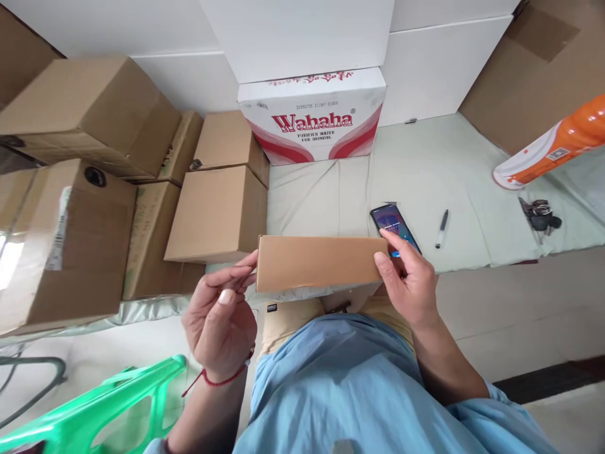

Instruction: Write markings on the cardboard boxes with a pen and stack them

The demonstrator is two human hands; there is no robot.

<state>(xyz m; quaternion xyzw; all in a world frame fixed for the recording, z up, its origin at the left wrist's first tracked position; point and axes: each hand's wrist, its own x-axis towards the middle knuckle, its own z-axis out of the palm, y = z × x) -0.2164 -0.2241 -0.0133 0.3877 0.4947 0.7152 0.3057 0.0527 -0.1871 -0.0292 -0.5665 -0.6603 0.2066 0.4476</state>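
Centrally held box (321, 263): between your two hands, in front of your body, seen over the near edge of the worktop (312, 208); its right end lies within your right grip, its left end at your left fingertips.
Box looks: plain brown cardboard, a long narrow face towards you, straight edges, running nearly level from side to side; no print shows on that face.
Right hand (411, 287): your grip pinches the right end, thumb on the near face and index finger at the upper edge; the forearm comes up from the lower right.
Left hand (220, 328): your grip is loosely spread, fingers reaching to the left end, thumb raised clear of the box; the palm is turned partly upward, and a red cord (224, 380) circles your wrist.
Beyond the right hand: a phone (394, 228) with its screen lit, partly hidden by your fingers, then a pen (442, 229), keys (541, 215) and an orange-and-white bottle (551, 151).
Behind the box: a Wahaha carton (314, 120) at the back.
Left side: stacked brown cartons (215, 211) on the worktop; a green plastic stool (118, 394) below.
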